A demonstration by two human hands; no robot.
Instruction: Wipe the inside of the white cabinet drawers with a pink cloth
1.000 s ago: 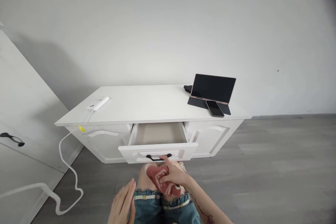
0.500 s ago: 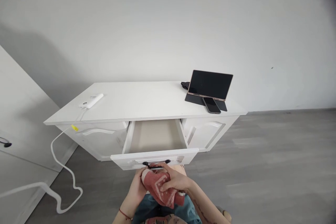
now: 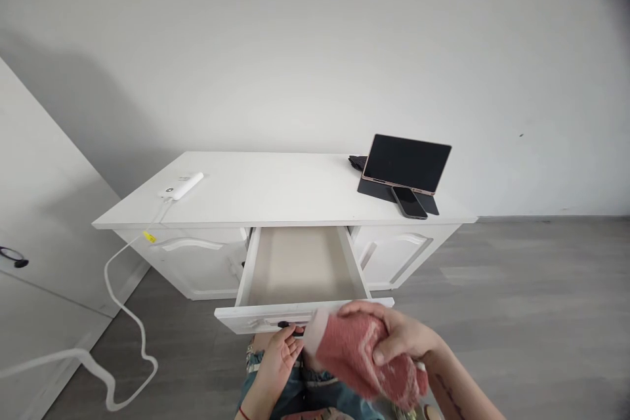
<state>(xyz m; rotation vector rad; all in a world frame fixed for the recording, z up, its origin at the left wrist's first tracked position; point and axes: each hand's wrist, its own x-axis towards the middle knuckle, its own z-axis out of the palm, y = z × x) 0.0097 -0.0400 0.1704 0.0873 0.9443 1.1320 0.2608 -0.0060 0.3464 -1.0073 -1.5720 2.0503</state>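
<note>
In my right hand point(image 3: 401, 338) is a bunched red sock point(image 3: 357, 351) with a pale cuff and white pattern, lifted beside the drawer front. The fingers wrap over its top and the thumb presses on its side. My left hand point(image 3: 283, 357) has its fingers curled at the black handle point(image 3: 284, 325) of the drawer, palm partly turned up. The white drawer point(image 3: 305, 266) is pulled out from the middle of the cabinet, and nothing shows on its beige bottom.
On the white cabinet top point(image 3: 266, 190) stand a tablet point(image 3: 407, 163) and, in front of it, a phone point(image 3: 409, 203). Dark cloth point(image 3: 357, 162) lies behind. A white device point(image 3: 183, 188) at the left trails a white cable point(image 3: 140, 325) to the floor.
My right hand has moved right and up with the red sock. My left hand has let go of the sock and is now at the drawer handle. The drawer appears further out.
</note>
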